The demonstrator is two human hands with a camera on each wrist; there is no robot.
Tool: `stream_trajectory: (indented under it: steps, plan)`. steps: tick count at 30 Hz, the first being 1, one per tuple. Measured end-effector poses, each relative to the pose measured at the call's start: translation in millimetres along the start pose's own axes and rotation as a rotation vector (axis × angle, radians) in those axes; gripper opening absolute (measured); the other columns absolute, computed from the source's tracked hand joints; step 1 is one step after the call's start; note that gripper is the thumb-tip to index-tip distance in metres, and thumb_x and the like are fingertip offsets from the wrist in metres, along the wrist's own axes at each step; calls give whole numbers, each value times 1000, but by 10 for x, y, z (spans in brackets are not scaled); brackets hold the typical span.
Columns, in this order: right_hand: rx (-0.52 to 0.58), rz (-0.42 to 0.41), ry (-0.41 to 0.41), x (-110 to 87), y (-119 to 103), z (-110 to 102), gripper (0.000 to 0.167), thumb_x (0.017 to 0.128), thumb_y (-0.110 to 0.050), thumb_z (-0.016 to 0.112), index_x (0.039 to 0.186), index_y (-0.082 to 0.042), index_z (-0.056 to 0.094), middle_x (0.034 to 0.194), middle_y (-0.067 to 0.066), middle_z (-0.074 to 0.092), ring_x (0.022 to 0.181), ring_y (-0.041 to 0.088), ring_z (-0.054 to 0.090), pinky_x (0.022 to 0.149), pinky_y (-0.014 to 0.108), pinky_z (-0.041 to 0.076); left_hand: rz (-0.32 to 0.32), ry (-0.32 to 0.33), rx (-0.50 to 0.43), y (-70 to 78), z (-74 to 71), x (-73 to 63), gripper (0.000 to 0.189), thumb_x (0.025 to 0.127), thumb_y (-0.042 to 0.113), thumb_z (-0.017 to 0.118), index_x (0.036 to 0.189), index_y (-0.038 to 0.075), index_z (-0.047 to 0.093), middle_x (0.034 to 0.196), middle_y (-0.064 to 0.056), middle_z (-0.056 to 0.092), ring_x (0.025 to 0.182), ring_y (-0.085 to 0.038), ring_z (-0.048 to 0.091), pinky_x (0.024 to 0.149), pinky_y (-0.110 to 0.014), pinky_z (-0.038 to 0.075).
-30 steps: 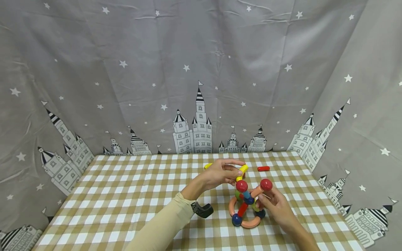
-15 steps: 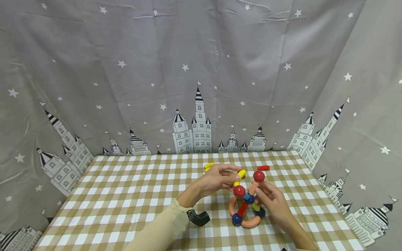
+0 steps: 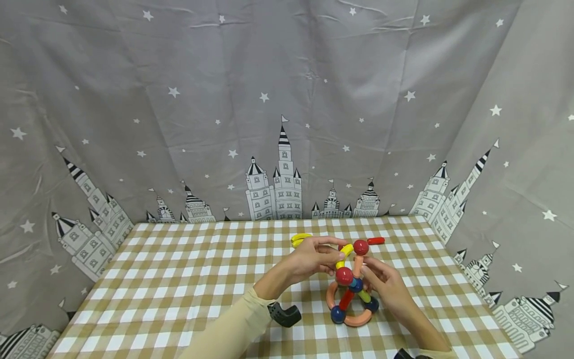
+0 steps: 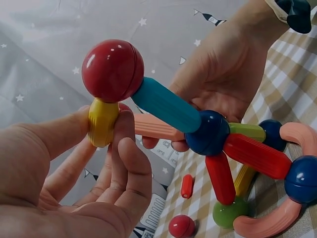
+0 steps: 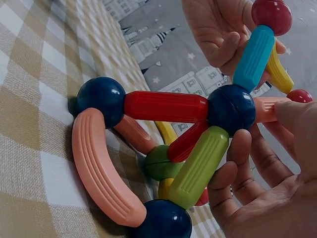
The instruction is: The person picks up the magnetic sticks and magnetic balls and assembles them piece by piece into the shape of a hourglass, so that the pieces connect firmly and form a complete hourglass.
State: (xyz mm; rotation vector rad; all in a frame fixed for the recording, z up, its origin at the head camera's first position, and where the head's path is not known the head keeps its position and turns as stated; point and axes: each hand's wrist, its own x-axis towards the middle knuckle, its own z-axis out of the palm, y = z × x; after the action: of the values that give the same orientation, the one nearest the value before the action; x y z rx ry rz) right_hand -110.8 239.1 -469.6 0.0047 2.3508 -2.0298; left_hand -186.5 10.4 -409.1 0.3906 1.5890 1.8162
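Observation:
A magnetic stick-and-ball frame stands on the checked cloth. In the left wrist view, my left hand (image 3: 307,259) pinches a short yellow curved rod (image 4: 103,124), its end at a red ball (image 4: 113,69). From that ball a teal rod (image 4: 168,105) runs to the dark blue hub ball (image 4: 207,133). My right hand (image 3: 390,284) holds a peach rod (image 5: 266,109) at this hub, its thumb on the rod; another red ball (image 3: 360,247) tops the rod. Red rods (image 5: 166,106) and a lime rod (image 5: 200,168) slope down to a ring of curved peach rods (image 5: 101,173).
Yellow curved rods (image 3: 300,239) lie at the back of the table, left of the frame. A red rod (image 3: 376,241) rests at the back right, with a loose red ball (image 4: 181,226) near it. Behind the checked cloth (image 3: 179,279) hangs a grey castle-print curtain (image 3: 202,124).
The peach rod with its red ball has swung left and more upright in my right hand. My left hand has dipped slightly with the yellow rod, and the red ball at its end sits lower.

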Motion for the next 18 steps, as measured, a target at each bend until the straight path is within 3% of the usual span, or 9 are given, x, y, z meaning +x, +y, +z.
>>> stream_trajectory:
  steps: [10,18]
  plan:
    - [-18,12,-31,21,-8,-21,42,105,-30,61,137,-3,61,95,14,63,78,24,60,70,30,55,-28,-2,1,18,14,5,33,97,9,71,130,8,70,105,-10,73,71,-16,62,67,-27,56]
    - [-17,0,-50,29,16,-30,42,106,-31,58,136,-1,61,98,13,64,79,21,58,72,29,54,-31,-52,-31,-11,-29,24,38,98,9,70,135,7,66,97,-5,74,71,-15,62,68,-27,56]
